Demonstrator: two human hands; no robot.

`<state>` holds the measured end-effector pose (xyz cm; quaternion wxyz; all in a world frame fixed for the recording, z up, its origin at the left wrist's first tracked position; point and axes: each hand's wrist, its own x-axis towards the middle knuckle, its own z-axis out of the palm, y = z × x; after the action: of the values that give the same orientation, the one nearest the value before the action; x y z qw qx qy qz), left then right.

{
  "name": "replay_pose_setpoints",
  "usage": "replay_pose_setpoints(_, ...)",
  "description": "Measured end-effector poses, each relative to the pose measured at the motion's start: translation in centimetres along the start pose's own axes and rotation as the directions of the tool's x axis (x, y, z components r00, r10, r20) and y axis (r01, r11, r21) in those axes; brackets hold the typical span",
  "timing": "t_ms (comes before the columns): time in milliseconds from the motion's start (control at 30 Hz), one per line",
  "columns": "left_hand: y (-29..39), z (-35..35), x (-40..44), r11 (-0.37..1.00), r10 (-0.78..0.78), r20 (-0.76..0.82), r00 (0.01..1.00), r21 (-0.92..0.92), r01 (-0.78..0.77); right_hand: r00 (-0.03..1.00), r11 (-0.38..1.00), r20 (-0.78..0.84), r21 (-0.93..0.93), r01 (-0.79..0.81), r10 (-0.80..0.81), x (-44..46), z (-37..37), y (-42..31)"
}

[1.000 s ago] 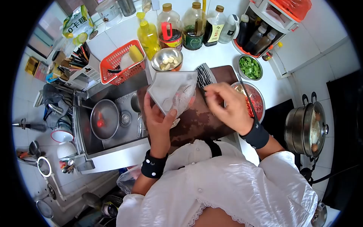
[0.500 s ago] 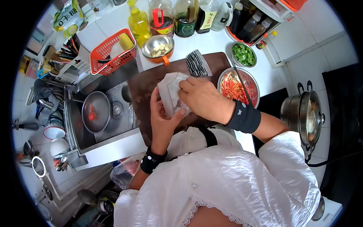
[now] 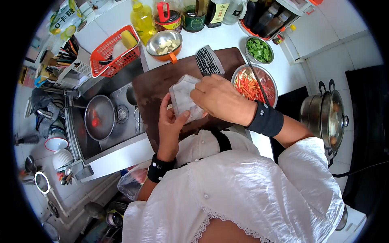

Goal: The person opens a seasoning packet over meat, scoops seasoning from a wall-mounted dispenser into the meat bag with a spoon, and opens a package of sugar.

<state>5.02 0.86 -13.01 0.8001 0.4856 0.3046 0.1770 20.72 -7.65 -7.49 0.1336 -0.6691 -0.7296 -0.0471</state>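
Observation:
A pale, translucent, angular packet [image 3: 182, 92] is held over the brown cutting board [image 3: 153, 91]. My left hand [image 3: 170, 123] grips its near side, thumb in front and fingers behind. My right hand [image 3: 225, 99] is closed at its right edge, and the fingertips are partly hidden against the packet. What lies inside it cannot be made out. Beyond my right hand, a wide blade with black and white streaks [image 3: 209, 60] rests on the board. To the right stands a metal colander [image 3: 272, 83] of shredded red and pale vegetables, with chopsticks across it.
Garlic cloves fill an orange-based bowl [image 3: 150, 43]; chopped greens are in a small bowl [image 3: 259, 50]. A red basket [image 3: 115, 52] stands behind the sink [image 3: 105, 150], which holds a metal basin [image 3: 99, 117]. At the right is a lidded steamer pot [image 3: 316, 117]. Bottles line the back.
My right hand has turned slightly over the packet, and the packet's face has tilted and looks narrower. My left hand has shifted a little left. The whole view has moved slightly.

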Motion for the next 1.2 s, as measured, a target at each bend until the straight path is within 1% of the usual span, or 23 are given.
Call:
replay_pose_setpoints(67, 0.0, -0.1, 0.1, 0.999, 0.0, -0.016, 1.0, -0.042, 0.0, 0.993, 0.997, -0.091, 0.015, -0.072, 0.073, -0.2, 0.2, 0.2)
replay_pose_setpoints(133, -0.1, -0.2, 0.2, 0.998, 0.003, -0.023, 1.0, -0.063, -0.004, 0.977, 0.989, -0.163, -0.028, -0.146, 0.139, -0.3, 0.5, 0.4)
replay_pose_setpoints(200, -0.3, -0.3, 0.3, 0.998, 0.007, -0.019, 1.0, -0.064, -0.008, 0.956, 0.974, -0.216, -0.067, -0.216, 0.197, -0.3, 0.6, 0.4)
replay_pose_setpoints(267, 0.2, 0.1, 0.2, 1.0, 0.012, -0.028, 1.0, -0.003, -0.012, 0.936, 0.954, -0.248, -0.104, -0.28, 0.248, 0.0, 0.5, 0.2)
replay_pose_setpoints(300, 0.3, 0.3, 0.1, 1.0, 0.015, -0.034, 0.999, 0.027, -0.014, 0.948, 0.96, -0.222, -0.114, -0.257, 0.228, 0.1, 0.7, -0.1)
replay_pose_setpoints(367, 0.4, 0.4, 0.1, 0.999, 0.049, -0.061, 0.997, 0.025, -0.048, 0.968, 0.969, -0.169, -0.131, -0.21, 0.187, 0.0, 1.1, -0.8)
replay_pose_setpoints(467, 0.4, 0.2, 0.2, 0.996, 0.094, -0.063, 0.994, 0.011, -0.094, 0.974, 0.988, -0.172, -0.021, -0.156, 0.15, -0.4, 1.3, -1.1)
replay_pose_setpoints(567, 0.2, 0.2, 0.4, 0.994, 0.114, -0.051, 0.992, 0.009, -0.113, 0.959, 0.969, -0.146, 0.082, -0.234, 0.244, -0.1, 0.6, -1.0)
replay_pose_setpoints(667, 0.3, 0.4, 0.4, 0.996, 0.085, -0.042, 0.995, 0.0, -0.085, 0.934, 0.942, -0.185, 0.201, -0.268, 0.305, 0.5, 0.6, -0.2)
replay_pose_setpoints(700, 0.3, 0.4, 0.4, 0.998, 0.07, -0.041, 0.997, -0.006, -0.07, 0.933, 0.913, -0.171, 0.322, -0.251, 0.317, 0.6, 0.8, 0.0)
replay_pose_setpoints(767, 0.2, 0.4, 0.5, 0.997, 0.055, -0.032, 0.998, -0.057, -0.057, 0.931, 0.81, -0.141, 0.548, -0.209, 0.335, 0.6, 1.3, 0.1)
replay_pose_setpoints(800, 0.1, 0.4, 0.5, 0.995, 0.048, -0.029, 0.998, -0.082, -0.05, 0.941, 0.775, -0.103, 0.599, -0.199, 0.321, 0.7, 1.2, 0.0)
replay_pose_setpoints(867, 0.3, 0.2, 0.5, 0.998, 0.02, -0.048, 0.999, -0.066, -0.023, 0.958, 0.696, -0.031, 0.693, -0.186, 0.286, 0.8, 1.0, -0.1)
replay_pose_setpoints(967, 0.4, 0.0, 0.5, 0.999, -0.006, -0.061, 0.998, -0.044, 0.004, 0.958, 0.78, -0.129, 0.613, -0.127, 0.257, 0.7, 1.3, 0.6)
replay_pose_setpoints(1000, 0.3, 0.0, 0.5, 0.999, -0.013, -0.063, 0.998, -0.037, 0.011, 0.959, 0.839, -0.137, 0.525, -0.141, 0.248, 0.7, 1.3, 0.7)
replay_pose_setpoints(1067, 0.3, 0.2, 0.4, 0.998, 0.021, -0.048, 0.999, -0.066, -0.024, 0.963, 0.928, -0.149, 0.334, -0.165, 0.225, 0.5, 1.3, 0.9)
replay_pose_setpoints(1100, 0.3, 0.3, 0.4, 0.996, 0.039, -0.041, 0.998, -0.079, -0.042, 0.964, 0.946, -0.152, 0.276, -0.172, 0.219, 0.4, 1.1, 0.9)
replay_pose_setpoints(1167, 0.7, 0.3, 0.2, 0.999, 0.027, -0.04, 0.999, -0.018, -0.028, 0.965, 0.97, -0.155, 0.159, -0.185, 0.21, 0.1, 0.7, 0.8)
replay_pose_setpoints(1200, 0.8, 0.3, 0.1, 1.0, 0.022, -0.039, 0.999, 0.012, -0.021, 0.968, 0.977, -0.165, 0.131, -0.168, 0.188, -0.1, 0.5, 0.6)
